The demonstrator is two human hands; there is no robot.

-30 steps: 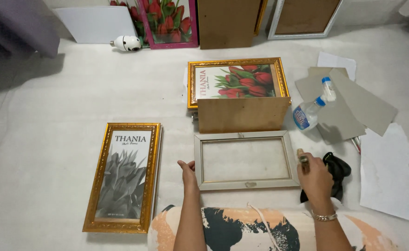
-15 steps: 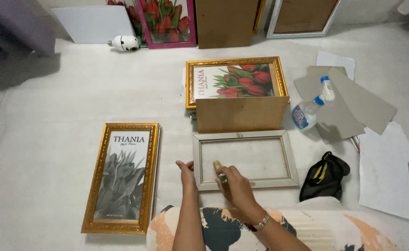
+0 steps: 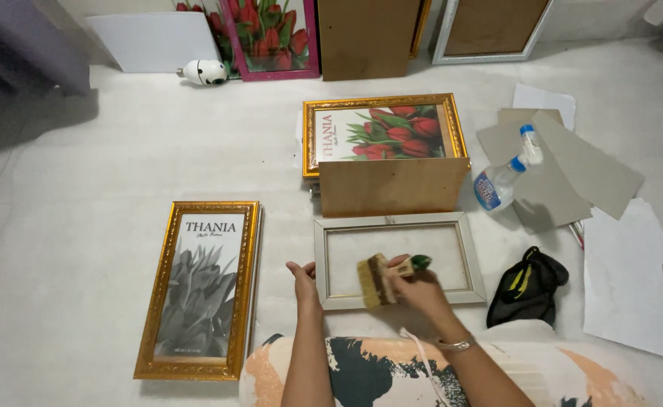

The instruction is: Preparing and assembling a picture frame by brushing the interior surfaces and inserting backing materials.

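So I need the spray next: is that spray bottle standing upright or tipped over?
Tipped over. The spray bottle lies on its side on the grey cardboard sheets, its white nozzle pointing away from the person.

Blue-labelled spray bottle (image 3: pixel 499 181) on grey boards (image 3: pixel 572 169)

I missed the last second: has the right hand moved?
Yes. The right hand, holding a brush, went left from beside the black bag to over the grey frame.

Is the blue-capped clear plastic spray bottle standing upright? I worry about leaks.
No, the blue-capped clear plastic spray bottle lies on its side on grey cardboard sheets.
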